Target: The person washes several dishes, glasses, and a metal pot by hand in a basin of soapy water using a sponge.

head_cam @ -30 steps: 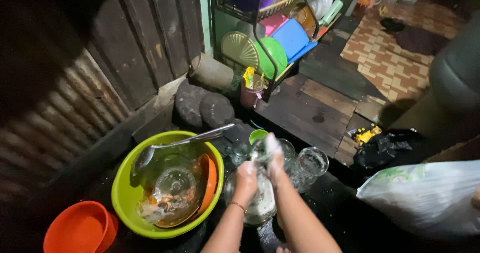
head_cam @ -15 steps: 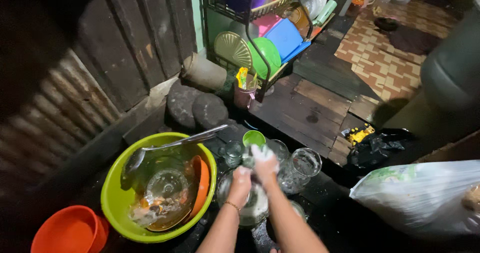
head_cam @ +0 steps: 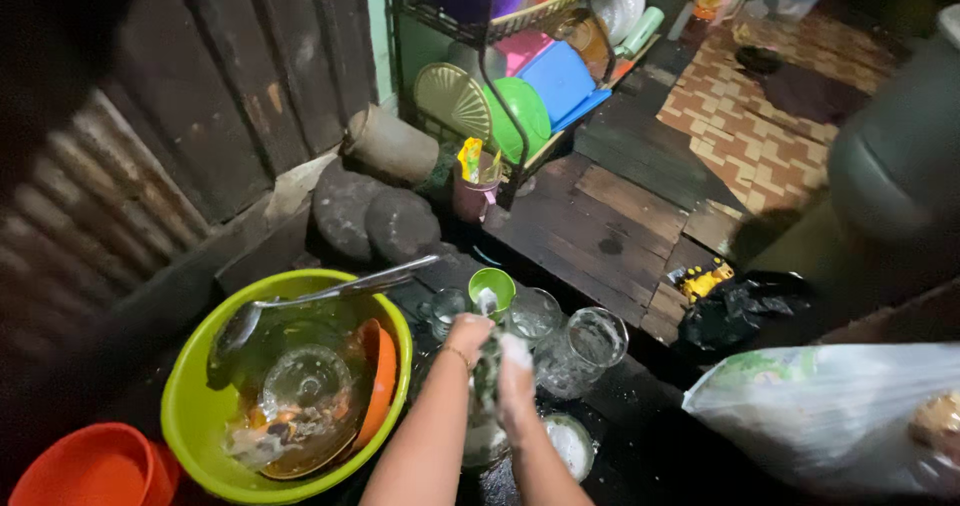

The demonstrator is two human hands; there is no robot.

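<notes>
Both hands have shifted left, nearer the green basin [head_cam: 190, 421]. Left hand [head_cam: 468, 334] and soapy right hand [head_cam: 515, 374] have fingers clamped on a glass [head_cam: 487, 371].

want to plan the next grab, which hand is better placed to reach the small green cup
Left, probably. The left hand sits just below and beside the small green cup, while the soapy right hand is lower, pressed against the glass both hands are scrubbing.
</notes>
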